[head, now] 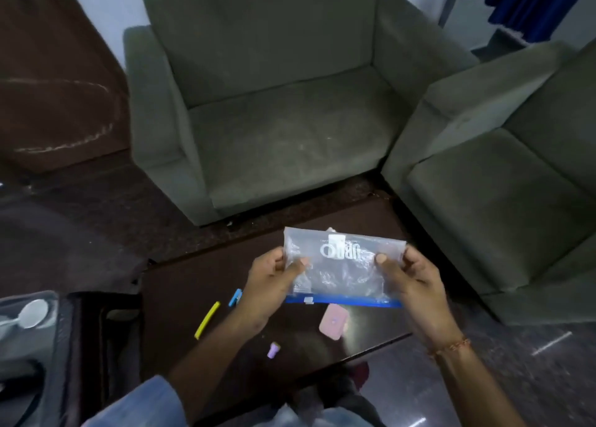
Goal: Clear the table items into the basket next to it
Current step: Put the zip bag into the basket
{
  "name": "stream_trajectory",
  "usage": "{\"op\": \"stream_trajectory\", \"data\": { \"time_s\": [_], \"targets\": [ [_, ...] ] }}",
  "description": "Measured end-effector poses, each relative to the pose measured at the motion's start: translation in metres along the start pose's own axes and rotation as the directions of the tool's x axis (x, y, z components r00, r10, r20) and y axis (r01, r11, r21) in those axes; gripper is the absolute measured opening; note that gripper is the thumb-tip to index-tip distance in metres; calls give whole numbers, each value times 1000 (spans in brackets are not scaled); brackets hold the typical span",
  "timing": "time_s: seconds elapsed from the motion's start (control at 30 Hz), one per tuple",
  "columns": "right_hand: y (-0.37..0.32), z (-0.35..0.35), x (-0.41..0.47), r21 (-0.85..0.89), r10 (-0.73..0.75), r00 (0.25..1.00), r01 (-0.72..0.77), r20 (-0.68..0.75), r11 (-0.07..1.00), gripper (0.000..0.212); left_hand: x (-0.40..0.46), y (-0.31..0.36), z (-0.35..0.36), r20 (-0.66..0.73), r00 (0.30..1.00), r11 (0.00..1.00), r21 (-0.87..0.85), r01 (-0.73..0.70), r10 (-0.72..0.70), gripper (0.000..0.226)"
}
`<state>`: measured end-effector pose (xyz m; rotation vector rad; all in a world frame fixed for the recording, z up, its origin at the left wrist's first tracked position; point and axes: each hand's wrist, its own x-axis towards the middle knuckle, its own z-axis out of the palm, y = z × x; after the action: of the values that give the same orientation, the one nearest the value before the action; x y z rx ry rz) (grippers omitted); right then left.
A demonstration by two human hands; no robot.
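Basket (61, 339) sits far left, just beside the table's left edge, dark mesh wall. A spoon-like thing (30, 313) shows in the grey area on its left; can't tell if that's inside the basket.

Dark glossy table (180, 284) still carries small items: yellow stick (207, 320) near left, blue clip (235, 297) just right of it and partly behind the left wrist, small purple cap (273, 350) near edge, pink flat piece (333, 323) below the pouch.

Left hand (271, 281) pinches the left side of the clear zip pouch (343, 267): thumb on front, fingers curled behind. Forearm comes up from near-left, blue sleeve at the elbow.

Pouch is held up off the table, between the hands, stretched flat, blue zip strip on the near (lower) edge, printed logo upside down. Looks empty or nearly so. Guess: two-handed hold keeps the limp film taut, either for inspection or for opening the zip to load small items.

Right hand (409, 276) mirrors it: thumb pressed on front, fingers wrapped behind the right edge. Thread band on the wrist, forearm enters from near-right.

Green sofas beyond, irrelevant.
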<state>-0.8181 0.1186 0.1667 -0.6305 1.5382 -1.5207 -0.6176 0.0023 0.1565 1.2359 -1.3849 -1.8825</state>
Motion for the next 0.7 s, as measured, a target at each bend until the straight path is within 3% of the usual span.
{"op": "stream_trajectory", "data": {
  "time_s": [0.13,0.3,0.7],
  "targets": [
    [0,53,-19,27,1,999,-2,36,1000,16,-36,-2,-40,-138,990,998,-46,-32,25,16],
    [7,97,-23,23,57,971,-64,233,998,26,-64,-5,-81,-294,952,993,-52,-103,84,14],
    [38,263,-49,-38,39,877,-24,479,999,16,-152,-19,-223,-593,779,971,21,-237,203,15]
  ]
}}
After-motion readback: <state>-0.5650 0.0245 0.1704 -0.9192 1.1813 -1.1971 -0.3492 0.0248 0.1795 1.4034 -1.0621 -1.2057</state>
